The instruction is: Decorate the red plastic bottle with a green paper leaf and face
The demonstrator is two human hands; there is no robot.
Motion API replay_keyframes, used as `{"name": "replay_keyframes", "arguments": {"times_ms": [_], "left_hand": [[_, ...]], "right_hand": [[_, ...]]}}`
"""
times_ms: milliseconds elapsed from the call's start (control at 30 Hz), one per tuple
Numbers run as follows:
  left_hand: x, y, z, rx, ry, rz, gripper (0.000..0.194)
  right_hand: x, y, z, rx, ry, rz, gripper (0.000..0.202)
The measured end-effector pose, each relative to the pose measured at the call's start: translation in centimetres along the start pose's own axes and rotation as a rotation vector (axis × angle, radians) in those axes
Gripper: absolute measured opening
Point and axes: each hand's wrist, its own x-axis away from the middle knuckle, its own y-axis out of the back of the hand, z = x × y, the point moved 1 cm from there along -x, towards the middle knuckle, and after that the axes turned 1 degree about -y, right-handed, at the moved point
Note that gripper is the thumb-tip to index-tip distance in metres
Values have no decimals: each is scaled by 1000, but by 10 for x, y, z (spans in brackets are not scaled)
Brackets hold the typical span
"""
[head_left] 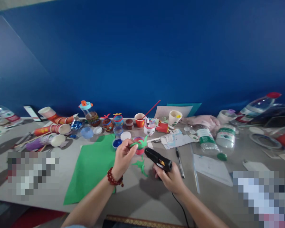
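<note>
Between the thumb and fingers of my left hand [124, 154] is a green leaf-shaped cutout [142, 144], its pointed tips spreading to the right. My right hand [169, 177] is wrapped round a black glue gun [158, 158], whose nozzle points left and comes close to the cutout; I cannot tell whether they touch. A black cord runs down from the gun. Below the cutout, a second green cutout [141, 166] lies on the table. Behind my left hand stands a pink-red tub [139, 150], partly hidden by the cutout. A green sheet [92, 171] lies left of my left wrist.
Paint pots, decorated cups and a red-handled brush in a paper cup [139, 121] line the wall. Cut plastic bottles [205, 139] stand to the right, near a pen [180, 163] and paper scraps. Paper-cup rolls [52, 129] lie at the left.
</note>
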Motion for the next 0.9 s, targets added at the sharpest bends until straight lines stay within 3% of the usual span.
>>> {"name": "replay_keyframes", "arguments": {"times_ms": [900], "left_hand": [[-1, 0, -1, 28, -17, -6, 17]], "right_hand": [[1, 0, -9, -88, -10, 29, 32]]}}
